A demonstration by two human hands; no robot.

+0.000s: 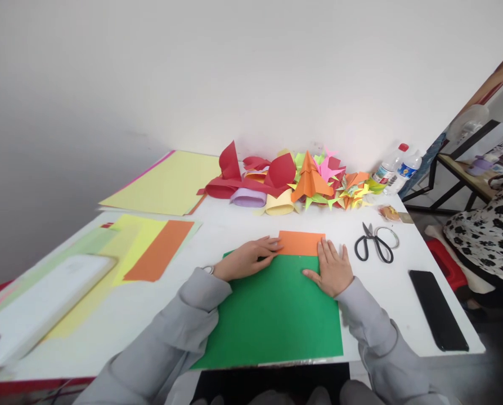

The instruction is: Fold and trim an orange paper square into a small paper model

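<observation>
The orange paper (301,243) is lying across the far edge of the green sheet (283,318) on a white table (386,320). The left hand (251,257) is resting loosely bent, fingertips touching the paper's left end; the right hand (333,267) is lying flat, thumb spread, fingertips on its right end. Folded paper shapes (310,180) are crowding the space beyond, with bottles (389,167) standing beside them. Scissors (373,237) are lying near the right hand, a phone (438,310) farther right.

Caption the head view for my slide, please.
Left hand and right hand touch orange paper at the far edge of a green sheet, scissors nearby.
</observation>
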